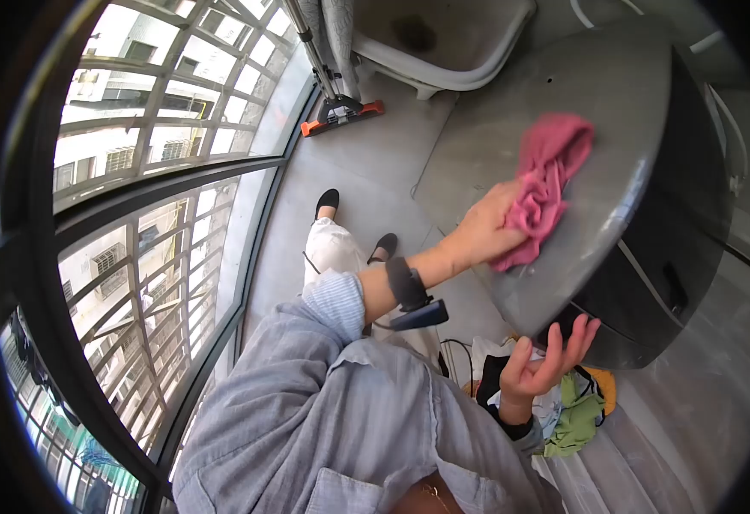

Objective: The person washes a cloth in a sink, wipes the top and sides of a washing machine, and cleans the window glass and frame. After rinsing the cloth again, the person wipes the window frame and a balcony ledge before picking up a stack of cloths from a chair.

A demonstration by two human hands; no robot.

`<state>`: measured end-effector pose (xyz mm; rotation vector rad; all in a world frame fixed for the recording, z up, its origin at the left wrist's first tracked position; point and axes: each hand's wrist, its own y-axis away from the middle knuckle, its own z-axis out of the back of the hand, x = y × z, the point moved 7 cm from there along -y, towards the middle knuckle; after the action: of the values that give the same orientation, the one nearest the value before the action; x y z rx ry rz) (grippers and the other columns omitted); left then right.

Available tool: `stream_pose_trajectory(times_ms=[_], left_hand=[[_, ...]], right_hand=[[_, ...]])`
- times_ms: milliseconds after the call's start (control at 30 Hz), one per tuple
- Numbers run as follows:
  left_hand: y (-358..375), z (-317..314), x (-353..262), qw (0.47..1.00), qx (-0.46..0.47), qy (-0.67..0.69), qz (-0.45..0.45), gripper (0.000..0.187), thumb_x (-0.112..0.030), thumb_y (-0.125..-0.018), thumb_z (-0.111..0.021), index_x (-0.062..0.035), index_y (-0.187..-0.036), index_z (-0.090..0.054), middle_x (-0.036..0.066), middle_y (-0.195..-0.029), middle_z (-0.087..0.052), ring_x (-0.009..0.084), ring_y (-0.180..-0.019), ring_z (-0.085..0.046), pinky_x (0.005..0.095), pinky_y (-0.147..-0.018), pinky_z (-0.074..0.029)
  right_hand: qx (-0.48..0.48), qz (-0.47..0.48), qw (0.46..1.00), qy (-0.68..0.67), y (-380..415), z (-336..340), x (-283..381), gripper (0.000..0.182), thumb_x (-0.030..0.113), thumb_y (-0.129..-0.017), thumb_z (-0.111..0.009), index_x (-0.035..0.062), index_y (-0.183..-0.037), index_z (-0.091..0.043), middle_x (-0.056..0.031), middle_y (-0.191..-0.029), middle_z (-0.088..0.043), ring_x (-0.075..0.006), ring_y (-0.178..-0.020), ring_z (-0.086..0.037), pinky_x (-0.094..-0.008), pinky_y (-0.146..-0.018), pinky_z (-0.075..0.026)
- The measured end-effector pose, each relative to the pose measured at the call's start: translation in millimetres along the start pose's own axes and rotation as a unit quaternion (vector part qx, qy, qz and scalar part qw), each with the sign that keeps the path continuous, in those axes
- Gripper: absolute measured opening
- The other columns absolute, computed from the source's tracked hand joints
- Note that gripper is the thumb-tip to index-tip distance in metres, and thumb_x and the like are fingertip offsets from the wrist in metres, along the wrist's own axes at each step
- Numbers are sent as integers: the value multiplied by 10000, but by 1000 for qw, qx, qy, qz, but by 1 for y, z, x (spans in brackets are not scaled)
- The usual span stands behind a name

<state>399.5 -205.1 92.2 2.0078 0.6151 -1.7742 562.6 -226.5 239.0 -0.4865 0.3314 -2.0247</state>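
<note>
My left hand (pixel 488 224) is closed around a crumpled pink cloth (pixel 539 201), pressed against the broad grey top (pixel 478 141) of a large appliance. The cloth's far end is smeared by motion. A dark band with a small device circles my left wrist. Close to the appliance's lower corner, my right hand (pixel 546 360) is raised with its fingers apart and nothing in them. The appliance's dark glossy front (pixel 675 231) curves away on the right. Below and behind my right hand lies a heap of clothes, including a green garment (pixel 576 415).
A white basin (pixel 443 77) stands at the top, beside a flat mop with an orange-edged head (pixel 343 117). Barred windows (pixel 161 171) run along the left. Grey floor (pixel 366 154) lies around my feet. White hoses are behind the appliance.
</note>
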Motion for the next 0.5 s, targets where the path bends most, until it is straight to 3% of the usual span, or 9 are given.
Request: stream_pose_trajectory(times_ms=[100, 200, 300, 367, 400, 467, 500], left_hand=[[-23, 10, 79, 971, 16, 154, 181, 512, -145, -745, -598, -72, -1238, -481, 140, -1146, -577, 270, -1101, -534, 321, -939, -410], [-17, 13, 176, 939, -2, 182, 290, 526, -160, -768, -594, -84, -1272, -469, 136, -1084, -605, 236, -1042, -565, 303, -902, -428], [-16, 22, 211, 941, 24, 169, 293, 542, -188, -775, -604, -94, -1289, -458, 153, -1097, -607, 244, -1033, -576, 316, -897, -433], [-24, 25, 226, 934, 42, 154, 319, 506, -140, -799, -601, -78, -1282, -464, 93, -1097, -599, 174, -1009, -559, 287, -887, -440], [-31, 26, 235, 931, 50, 147, 330, 489, -116, -811, -599, -70, -1279, -466, 63, -1097, -595, 138, -997, -551, 273, -883, -443], [-64, 25, 258, 953, 54, 152, 257, 542, -169, -798, -622, -77, -1302, -447, 109, -1131, -600, 192, -1035, -563, 302, -900, -435], [-79, 25, 271, 961, 55, 156, 222, 570, -196, -792, -633, -80, -1314, -437, 131, -1148, -603, 219, -1053, -570, 316, -909, -431]], right_hand=[[3, -7, 999, 39, 12, -12, 2, 437, 207, -882, -521, -15, -1252, -450, -252, -1370, -376, -478, -1302, -283, -581, -1044, -251], [-25, -71, 994, 82, 9, -18, 7, 498, 223, -896, -483, -43, -1305, -382, -252, -1400, -330, -444, -1316, -283, -546, -1060, -254], [-69, -176, 975, 117, 33, -21, -1, 578, 331, -929, -404, -39, -1362, -311, -254, -1432, -278, -389, -1311, -326, -480, -1054, -302], [-80, -260, 948, 162, 39, -25, -1, 714, 486, -908, -353, -29, -1394, -256, -280, -1436, -243, -394, -1334, -285, -509, -1060, -298], [-121, -240, 950, 156, 41, -28, 3, 688, 469, -921, -325, -32, -1388, -262, -268, -1430, -262, -381, -1315, -320, -495, -1041, -331], [-203, -188, 951, 140, 48, -39, -2, 641, 436, -946, -270, -38, -1378, -274, -246, -1418, -300, -357, -1277, -389, -467, -1004, -398], [-234, -199, 930, 203, 55, -38, -4, 791, 555, -902, -350, -35, -1397, -171, -267, -1381, -321, -386, -1237, -425, -482, -1005, -412]])
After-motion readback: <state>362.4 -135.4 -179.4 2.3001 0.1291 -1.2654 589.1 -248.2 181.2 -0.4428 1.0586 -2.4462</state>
